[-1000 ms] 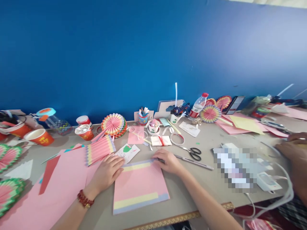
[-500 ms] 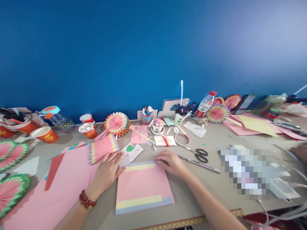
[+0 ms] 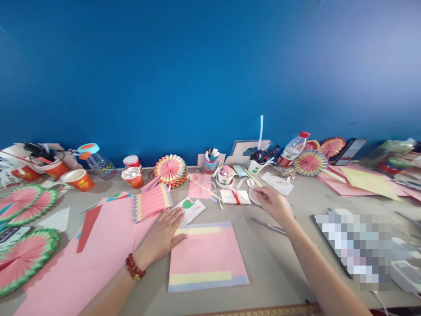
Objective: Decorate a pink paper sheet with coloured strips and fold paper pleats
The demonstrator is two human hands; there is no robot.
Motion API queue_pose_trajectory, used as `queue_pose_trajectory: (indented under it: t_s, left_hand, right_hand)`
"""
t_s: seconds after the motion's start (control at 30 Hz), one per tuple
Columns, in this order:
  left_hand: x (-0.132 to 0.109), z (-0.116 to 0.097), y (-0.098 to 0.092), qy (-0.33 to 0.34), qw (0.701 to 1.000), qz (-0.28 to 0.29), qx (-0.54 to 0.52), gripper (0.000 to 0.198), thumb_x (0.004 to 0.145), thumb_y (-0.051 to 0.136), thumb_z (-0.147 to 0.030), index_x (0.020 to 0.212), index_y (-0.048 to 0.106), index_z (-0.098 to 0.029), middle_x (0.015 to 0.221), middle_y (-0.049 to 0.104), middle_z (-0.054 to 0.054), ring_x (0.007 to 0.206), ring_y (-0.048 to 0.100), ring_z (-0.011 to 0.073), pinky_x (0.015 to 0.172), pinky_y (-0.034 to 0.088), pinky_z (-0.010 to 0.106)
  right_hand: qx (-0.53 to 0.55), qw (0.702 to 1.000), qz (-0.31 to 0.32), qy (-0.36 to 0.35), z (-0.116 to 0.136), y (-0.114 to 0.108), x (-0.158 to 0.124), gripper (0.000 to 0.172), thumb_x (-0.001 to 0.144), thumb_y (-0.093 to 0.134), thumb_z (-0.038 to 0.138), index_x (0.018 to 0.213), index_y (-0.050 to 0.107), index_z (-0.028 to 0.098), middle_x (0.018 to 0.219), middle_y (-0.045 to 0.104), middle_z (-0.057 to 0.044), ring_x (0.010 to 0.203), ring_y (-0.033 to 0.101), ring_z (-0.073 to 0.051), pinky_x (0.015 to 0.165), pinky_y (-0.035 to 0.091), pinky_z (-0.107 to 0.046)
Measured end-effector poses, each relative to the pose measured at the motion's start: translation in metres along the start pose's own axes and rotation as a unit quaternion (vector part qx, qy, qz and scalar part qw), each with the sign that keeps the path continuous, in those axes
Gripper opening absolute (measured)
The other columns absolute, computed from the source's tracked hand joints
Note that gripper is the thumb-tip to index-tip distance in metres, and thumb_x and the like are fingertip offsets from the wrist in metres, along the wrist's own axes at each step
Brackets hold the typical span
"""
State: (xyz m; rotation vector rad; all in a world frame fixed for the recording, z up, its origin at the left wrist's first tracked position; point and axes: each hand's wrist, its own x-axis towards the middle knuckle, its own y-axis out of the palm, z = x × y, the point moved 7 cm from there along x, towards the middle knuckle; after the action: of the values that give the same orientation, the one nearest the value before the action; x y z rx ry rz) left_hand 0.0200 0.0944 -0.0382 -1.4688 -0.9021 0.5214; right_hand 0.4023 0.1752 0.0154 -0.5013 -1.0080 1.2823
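My left hand (image 3: 162,235) lies flat with its fingers apart, thumb on the upper left edge of a pink sheet (image 3: 207,256) with yellow and lilac strips along two ends. Its fingertips rest by a white card (image 3: 191,210) with a green patch. My right hand (image 3: 274,202) reaches over the table, fingers partly curled and parted at a white ring-shaped roll of tape (image 3: 251,198); no firm hold on it shows. Under the right wrist lies a slim grey cutter or pen (image 3: 267,224), partly covered. The right arm hides most of the scissors.
Pink paper (image 3: 101,245) and a pleated strip (image 3: 153,202) lie to the left, with green-edged paper fans (image 3: 29,259) beyond. Cups (image 3: 79,180), a pen pot (image 3: 210,165) and a bottle (image 3: 294,151) line the blue wall. A pixelated device (image 3: 355,250) lies right.
My right hand has left the pink sheet's top edge and moved right and away to the roll of tape. My left hand stays on the sheet; the view has shifted slightly left.
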Motion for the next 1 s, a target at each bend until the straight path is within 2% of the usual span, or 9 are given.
queue_pose_trajectory:
  t_s: [0.1, 0.2, 0.3, 0.4, 0.53, 0.67, 0.83, 1.0]
  left_hand:
    - [0.000, 0.009, -0.008, -0.031, 0.998, -0.007, -0.055, 0.048, 0.103, 0.040, -0.039, 0.147, 0.043, -0.020, 0.152, 0.047, 0.009, 0.140, 0.043, 0.0238, 0.117, 0.034, 0.046]
    - [-0.005, 0.022, -0.022, -0.091, 0.990, -0.033, -0.099, 0.041, 0.100, 0.037, -0.024, 0.136, 0.055, -0.019, 0.138, 0.061, 0.008, 0.127, 0.056, 0.0220, 0.107, 0.045, 0.039]
    - [-0.012, 0.029, -0.030, -0.124, 0.986, -0.022, -0.110, 0.042, 0.094, 0.035, -0.014, 0.127, 0.061, -0.020, 0.124, 0.069, 0.007, 0.114, 0.065, 0.0222, 0.098, 0.052, 0.037]
    - [-0.015, 0.026, -0.029, -0.097, 0.993, 0.011, -0.073, 0.049, 0.089, 0.037, -0.009, 0.131, 0.060, -0.020, 0.132, 0.065, 0.007, 0.121, 0.061, 0.0235, 0.101, 0.049, 0.039]
    - [-0.019, 0.021, -0.017, -0.051, 0.998, 0.032, -0.019, 0.065, 0.081, 0.038, -0.001, 0.143, 0.049, -0.018, 0.144, 0.055, 0.007, 0.133, 0.050, 0.0235, 0.114, 0.039, 0.042]
    - [-0.019, 0.018, -0.010, -0.041, 0.999, 0.031, 0.007, 0.063, 0.082, 0.038, -0.002, 0.143, 0.048, -0.014, 0.144, 0.055, 0.010, 0.132, 0.051, 0.0257, 0.112, 0.039, 0.045]
    - [-0.013, 0.012, -0.019, -0.041, 0.999, -0.013, -0.004, 0.050, 0.087, 0.041, -0.006, 0.133, 0.058, -0.016, 0.133, 0.064, 0.010, 0.123, 0.057, 0.0256, 0.107, 0.045, 0.043]
    - [-0.010, 0.006, -0.029, -0.010, 0.998, -0.065, -0.024, 0.037, 0.093, 0.043, -0.013, 0.123, 0.064, -0.019, 0.125, 0.068, 0.008, 0.117, 0.058, 0.0250, 0.104, 0.045, 0.044]
  right_hand:
    - [-0.100, 0.992, 0.028, 0.074, -0.026, -0.009, 0.018, 0.032, 0.091, 0.049, 0.044, 0.105, 0.071, 0.025, 0.111, 0.072, -0.004, 0.086, 0.068, -0.020, 0.072, 0.052, -0.030]
    - [-0.143, 0.984, 0.042, 0.096, -0.042, -0.014, 0.032, 0.035, 0.090, 0.048, 0.045, 0.108, 0.070, 0.024, 0.117, 0.070, -0.005, 0.093, 0.068, -0.022, 0.075, 0.050, -0.031]
    - [-0.188, 0.973, 0.051, 0.120, -0.057, -0.015, 0.043, 0.037, 0.091, 0.046, 0.042, 0.110, 0.070, 0.021, 0.120, 0.069, -0.009, 0.100, 0.065, -0.027, 0.078, 0.047, -0.034]
    - [-0.225, 0.960, 0.071, 0.148, -0.072, -0.011, 0.051, 0.035, 0.091, 0.046, 0.038, 0.109, 0.070, 0.020, 0.120, 0.068, -0.011, 0.101, 0.065, -0.028, 0.076, 0.046, -0.035]
    - [-0.258, 0.945, 0.091, 0.177, -0.084, -0.001, 0.062, 0.034, 0.092, 0.046, 0.038, 0.108, 0.071, 0.020, 0.116, 0.069, -0.014, 0.100, 0.066, -0.029, 0.075, 0.047, -0.035]
    - [-0.271, 0.936, 0.096, 0.203, -0.086, 0.011, 0.072, 0.037, 0.093, 0.045, 0.038, 0.109, 0.071, 0.017, 0.111, 0.070, -0.017, 0.099, 0.066, -0.031, 0.075, 0.048, -0.037]
    - [-0.259, 0.937, 0.112, 0.205, -0.081, 0.024, 0.078, 0.028, 0.087, 0.051, 0.026, 0.102, 0.072, 0.016, 0.109, 0.069, -0.017, 0.098, 0.066, -0.030, 0.076, 0.048, -0.037]
    - [-0.266, 0.939, 0.095, 0.198, -0.076, 0.012, 0.074, 0.030, 0.091, 0.044, 0.024, 0.104, 0.070, 0.015, 0.104, 0.070, -0.016, 0.093, 0.067, -0.028, 0.072, 0.047, -0.034]
